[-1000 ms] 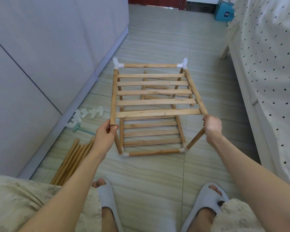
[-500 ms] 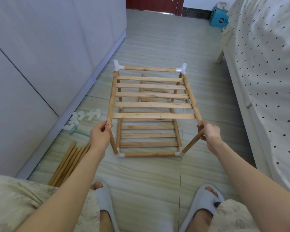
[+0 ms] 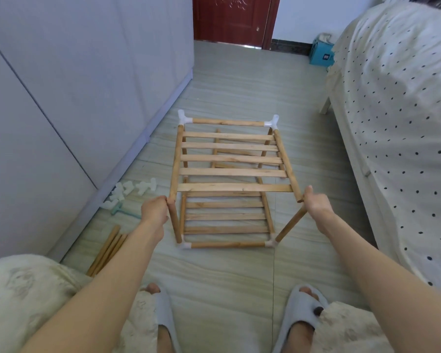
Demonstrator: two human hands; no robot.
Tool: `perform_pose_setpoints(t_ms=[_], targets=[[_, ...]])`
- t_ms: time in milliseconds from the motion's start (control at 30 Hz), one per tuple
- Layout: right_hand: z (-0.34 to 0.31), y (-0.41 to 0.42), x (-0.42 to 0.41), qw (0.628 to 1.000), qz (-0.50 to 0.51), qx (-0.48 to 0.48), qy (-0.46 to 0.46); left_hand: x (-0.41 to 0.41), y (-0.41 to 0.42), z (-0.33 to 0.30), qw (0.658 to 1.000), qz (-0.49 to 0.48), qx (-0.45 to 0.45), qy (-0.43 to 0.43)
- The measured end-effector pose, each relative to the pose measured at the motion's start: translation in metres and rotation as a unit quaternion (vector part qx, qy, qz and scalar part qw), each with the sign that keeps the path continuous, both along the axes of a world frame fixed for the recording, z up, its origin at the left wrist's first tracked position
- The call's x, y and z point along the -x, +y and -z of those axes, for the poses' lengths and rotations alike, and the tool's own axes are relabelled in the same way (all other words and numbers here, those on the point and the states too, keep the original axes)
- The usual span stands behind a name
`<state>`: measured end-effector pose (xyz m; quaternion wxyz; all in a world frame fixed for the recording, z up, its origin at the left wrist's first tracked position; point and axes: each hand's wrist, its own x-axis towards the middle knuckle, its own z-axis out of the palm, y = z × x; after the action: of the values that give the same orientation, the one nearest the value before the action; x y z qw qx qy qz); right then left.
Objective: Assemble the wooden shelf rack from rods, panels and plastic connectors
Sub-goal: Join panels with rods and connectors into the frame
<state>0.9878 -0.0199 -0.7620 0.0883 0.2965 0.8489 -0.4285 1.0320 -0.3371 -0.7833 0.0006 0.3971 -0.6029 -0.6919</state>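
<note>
Pale striped floor tiles, grey wardrobe doors at left, dotted bedspread at right, red door beyond, teal box beside it (grey slippers nearest).

The shelf rack is pale, unvarnished wood with a matt, faintly grained surface; its corner connectors are smooth white plastic with a slight sheen. Spare rods of the same bare wood lie beside loose white plastic connectors. The floor looks like smooth, softly glossy tile. The bed cover is dotted cream cloth. The door is glossy red-brown wood.
</note>
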Motion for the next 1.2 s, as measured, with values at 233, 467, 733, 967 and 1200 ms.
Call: perform_pose_setpoints(t_ms=[233, 467, 733, 967, 1200], targets=[[-0.049, -0.053, -0.002, 0.962, -0.227, -0.150, 0.033, 0.020, 0.014, -0.076, 0.981, 0.159, 0.113, 0.005], [-0.084, -0.122, 0.015, 0.886, -0.429, -0.163, 0.069, 0.044, -0.006, -0.146, 0.836, 0.479, 0.265, 0.026], [-0.049, -0.200, 0.053, 0.801, -0.545, -0.221, 0.111, 0.047, -0.083, -0.046, 0.930, 0.278, 0.239, 0.018], [0.006, -0.258, 0.093, 0.733, -0.590, -0.292, 0.174, 0.023, -0.140, 0.104, 0.927, 0.250, 0.252, -0.125], [0.029, -0.282, 0.133, 0.710, -0.606, -0.310, 0.180, 0.023, -0.154, 0.178, 0.882, 0.312, 0.315, -0.160]])
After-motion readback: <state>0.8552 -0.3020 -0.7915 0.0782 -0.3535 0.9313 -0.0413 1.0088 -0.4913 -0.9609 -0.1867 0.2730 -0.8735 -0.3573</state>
